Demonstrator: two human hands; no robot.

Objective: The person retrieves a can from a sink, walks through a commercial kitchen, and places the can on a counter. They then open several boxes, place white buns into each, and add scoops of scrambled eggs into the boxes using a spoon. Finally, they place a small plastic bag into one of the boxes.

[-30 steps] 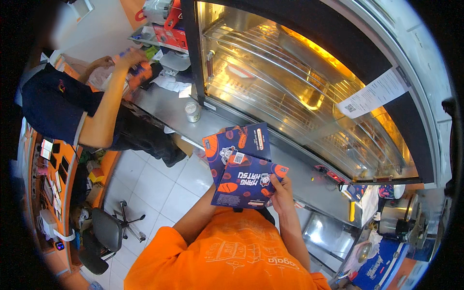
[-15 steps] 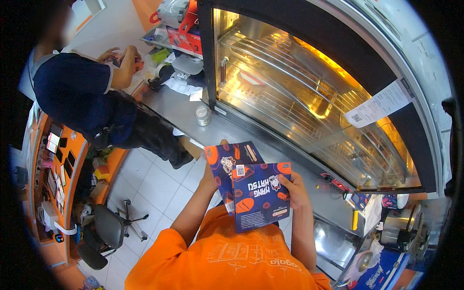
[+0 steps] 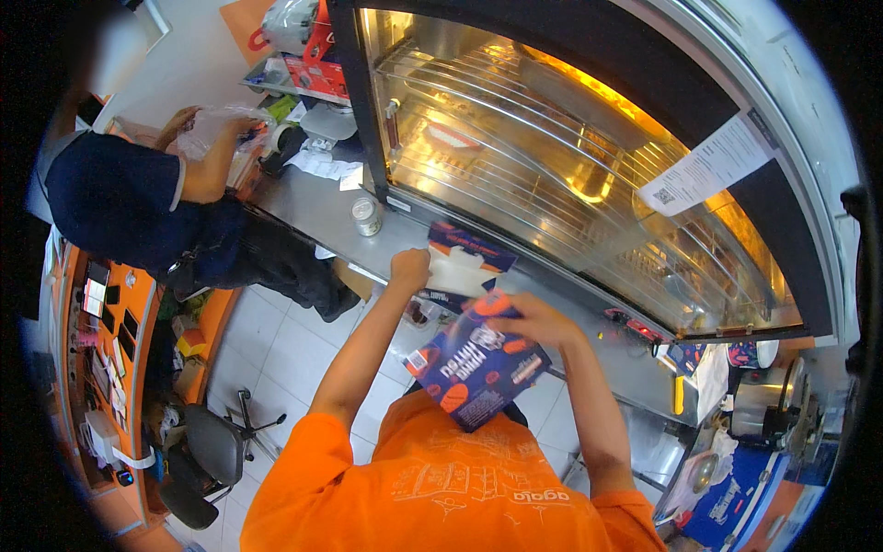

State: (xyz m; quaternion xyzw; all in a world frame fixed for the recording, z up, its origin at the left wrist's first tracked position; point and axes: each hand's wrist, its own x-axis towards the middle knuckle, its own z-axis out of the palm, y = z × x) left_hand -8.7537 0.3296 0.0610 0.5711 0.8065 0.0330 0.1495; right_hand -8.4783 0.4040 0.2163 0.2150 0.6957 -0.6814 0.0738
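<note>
My left hand [image 3: 410, 272] is closed on the edge of a dark-blue and orange paper carton [image 3: 471, 241], which is opened out so its white inside shows. Its lower part rests over or just above the steel counter; I cannot tell which. My right hand [image 3: 535, 324], fingers bent and a little blurred, grips the top of a second dark-blue carton [image 3: 476, 363]. That one is flat, with orange pictures and white lettering, and hangs tilted in front of my orange shirt. It overlaps the near side of the first carton.
A glass-fronted display warmer [image 3: 552, 166] with wire racks lines the counter's far side. A small lidded jar [image 3: 366, 217] stands on the steel counter [image 3: 313, 207]. At left a co-worker in dark clothes [image 3: 120, 198] handles a clear plastic bag [image 3: 216, 129]. An office chair [image 3: 221, 442] is behind.
The two cartons, held together before, are now apart. My left hand has moved forward toward the counter, and its carton has opened out. The co-worker now has a clear bag raised.
</note>
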